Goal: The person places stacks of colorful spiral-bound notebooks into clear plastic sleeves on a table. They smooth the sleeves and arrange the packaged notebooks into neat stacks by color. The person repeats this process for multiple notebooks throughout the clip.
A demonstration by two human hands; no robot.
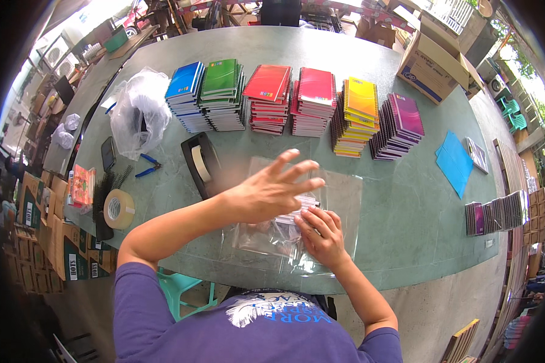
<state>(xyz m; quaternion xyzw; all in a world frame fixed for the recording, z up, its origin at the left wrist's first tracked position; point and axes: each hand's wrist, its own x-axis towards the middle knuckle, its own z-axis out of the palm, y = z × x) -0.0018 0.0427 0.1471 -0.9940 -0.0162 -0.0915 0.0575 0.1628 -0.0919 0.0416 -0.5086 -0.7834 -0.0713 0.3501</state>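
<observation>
My left hand (pixel 272 192) is raised above the wrapped bundle, its fingers stretched and spread. My right hand (pixel 324 235) lies on the bundle's right side, fingers bent over it and holding it down. The bundle (pixel 289 216), partly hidden beneath both hands, shows white page edges of what look like small notebooks inside clear plastic. Under it, clear plastic sheets (pixel 345 196) lie on the green table (pixel 399 242). A black tape dispenser (pixel 193 181) with a roll of tape stands beyond my left forearm.
Stacks of blue (pixel 184 81), green (pixel 220 78), red (pixel 266 85), yellow (pixel 360 97) and purple notebooks (pixel 406 115) line the far side. A plastic bag (pixel 138 109), blue pliers (pixel 148 166) and tape roll (pixel 119 209) lie left. Blue sheets (pixel 454 163) and purple notebooks (pixel 496 215) are right.
</observation>
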